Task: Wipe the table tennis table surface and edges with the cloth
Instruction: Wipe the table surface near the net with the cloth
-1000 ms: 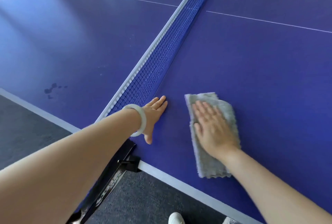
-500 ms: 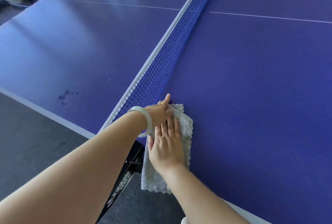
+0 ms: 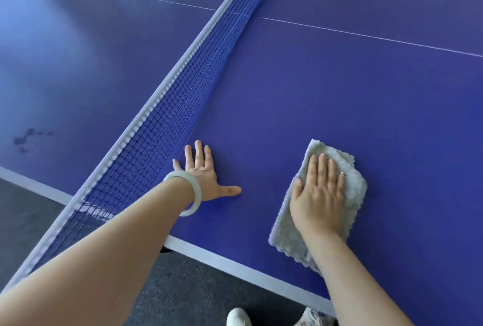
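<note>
Head view: right hand (image 3: 317,200) flat on grey cloth (image 3: 339,189), fingers (image 3: 322,166) straight and together, pressing it onto blue surface (image 3: 339,90) near the white front edge. Left hand (image 3: 202,174) flat on surface beside net (image 3: 167,121), fingers spread, thumb out. Pale bangle (image 3: 192,195) on left wrist.

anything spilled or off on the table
Yes: a cluster of dark blotches marks the table left of the net, near the side edge. They look like a spill or stain.
</note>
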Demonstrator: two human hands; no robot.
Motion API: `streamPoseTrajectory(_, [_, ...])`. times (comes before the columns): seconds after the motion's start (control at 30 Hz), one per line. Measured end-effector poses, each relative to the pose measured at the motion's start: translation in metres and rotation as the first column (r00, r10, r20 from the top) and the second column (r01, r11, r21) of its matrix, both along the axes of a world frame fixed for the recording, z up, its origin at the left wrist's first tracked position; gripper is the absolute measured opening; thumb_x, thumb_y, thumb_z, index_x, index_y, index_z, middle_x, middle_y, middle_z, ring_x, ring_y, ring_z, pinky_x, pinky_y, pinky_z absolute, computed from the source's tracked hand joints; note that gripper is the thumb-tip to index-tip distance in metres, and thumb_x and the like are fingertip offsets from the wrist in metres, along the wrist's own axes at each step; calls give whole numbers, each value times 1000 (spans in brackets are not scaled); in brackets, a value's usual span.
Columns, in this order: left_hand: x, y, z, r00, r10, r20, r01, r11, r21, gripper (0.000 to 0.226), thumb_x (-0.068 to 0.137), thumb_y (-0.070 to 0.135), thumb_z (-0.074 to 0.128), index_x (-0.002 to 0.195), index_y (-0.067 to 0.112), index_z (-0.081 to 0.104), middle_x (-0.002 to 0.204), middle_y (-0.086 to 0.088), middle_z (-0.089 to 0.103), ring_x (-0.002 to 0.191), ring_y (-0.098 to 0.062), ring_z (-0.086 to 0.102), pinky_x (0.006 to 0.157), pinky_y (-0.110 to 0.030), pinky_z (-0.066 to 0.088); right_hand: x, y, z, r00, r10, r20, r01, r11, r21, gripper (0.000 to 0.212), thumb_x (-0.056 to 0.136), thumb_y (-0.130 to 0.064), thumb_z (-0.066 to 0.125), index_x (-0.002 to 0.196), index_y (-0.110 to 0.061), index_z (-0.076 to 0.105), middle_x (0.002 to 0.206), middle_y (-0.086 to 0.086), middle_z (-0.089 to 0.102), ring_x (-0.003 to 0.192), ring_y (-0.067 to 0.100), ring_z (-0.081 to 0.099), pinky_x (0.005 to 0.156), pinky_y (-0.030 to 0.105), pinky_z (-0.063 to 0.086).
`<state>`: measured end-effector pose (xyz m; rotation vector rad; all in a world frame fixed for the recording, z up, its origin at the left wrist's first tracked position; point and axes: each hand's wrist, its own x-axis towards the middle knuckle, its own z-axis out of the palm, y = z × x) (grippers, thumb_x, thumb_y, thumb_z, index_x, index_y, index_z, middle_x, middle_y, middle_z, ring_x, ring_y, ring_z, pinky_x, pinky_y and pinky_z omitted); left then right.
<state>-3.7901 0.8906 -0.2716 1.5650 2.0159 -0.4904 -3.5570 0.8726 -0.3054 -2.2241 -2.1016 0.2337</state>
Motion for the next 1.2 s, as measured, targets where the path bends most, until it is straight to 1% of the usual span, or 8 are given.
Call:
streamPoseTrajectory(0.13, [10, -3, -24, 997, 74, -24, -71, 989, 130, 118, 77, 89, 25, 151, 13, -27, 157, -5, -36, 143, -30, -35, 116, -61, -15, -70, -41, -6, 921, 389, -34, -388, 921, 29, 64, 105, -38, 15, 159, -6, 2, 167, 11, -4, 155, 25, -10, 126, 46, -2])
streamPoseTrajectory(0.23, [5, -4, -31, 996, 89, -15, -85, 982, 166, 119, 71, 92, 20, 151, 17, -27, 157, -3, -36, 144, -27, -35, 115, -58, -18, -15, -43, -4, 820, 570, -42, -568, 821, 48, 62, 106, -42, 18, 160, -12, 13, 168, 3, 3, 155, 17, -4, 126, 45, 7])
streamPoseTrajectory(0.4, [7, -6, -31, 994, 88, -57, -75, 978, 193, 122, 66, 93, 13, 152, 15, -24, 160, -4, -31, 146, -28, -30, 117, -58, -13, 122, -8, 0, 949, 293, 118, -291, 956, -38, 61, 105, -46, 13, 160, -20, 6, 168, -3, 0, 155, 15, -5, 126, 47, 1])
streamPoseTrajectory(0.53, [22, -6, -24, 990, 136, -49, -118, 955, 271, 104, 84, 81, 17, 156, 11, -12, 163, -7, -21, 150, -28, -20, 120, -56, -6, 89, 29, 4, 994, -72, 82, 77, 996, -50, 65, 103, -42, 11, 160, -13, -3, 168, 7, -6, 155, 25, -7, 125, 48, -2])
streamPoseTrajectory(0.67, [61, 10, -22, 998, -60, -27, 66, 877, 476, 67, 101, 55, 14, 158, 24, -4, 164, -1, -20, 150, -24, -18, 121, -51, -7, -2, -27, -6, 961, 271, -48, -270, 963, 16, 67, 104, -42, 18, 160, -7, 7, 167, 12, -1, 155, 27, -5, 126, 47, -1])
streamPoseTrajectory(0.77, [75, 37, -22, 994, -107, -24, 103, 839, 534, 64, 103, 48, 16, 158, 22, -2, 165, -3, -14, 151, -24, -14, 123, -47, -6, 35, -54, -6, 860, 509, -40, -507, 860, 49, 63, 104, -41, 23, 159, -11, 20, 168, 6, 11, 156, 20, 3, 126, 45, 8])
streamPoseTrajectory(0.97, [42, 65, -29, 991, -75, -107, 116, 882, 456, 68, 102, 50, 16, 158, 17, -2, 165, -8, -11, 152, -26, -12, 123, -46, -6, 168, -1, -1, 997, 42, 71, -41, 999, -13, 61, 105, -40, 13, 161, -15, 4, 168, 1, -1, 155, 16, -3, 127, 40, 0])
streamPoseTrajectory(1.2, [41, 108, -32, 994, -88, -62, 107, 865, 490, 69, 102, 52, 16, 158, 16, 0, 165, -9, -9, 152, -25, -11, 123, -44, -7, 173, 7, -4, 993, 6, 117, -3, 1000, -26, 68, 98, -50, -5, 159, -19, -9, 167, -3, -12, 153, 11, -14, 127, 38, 0])
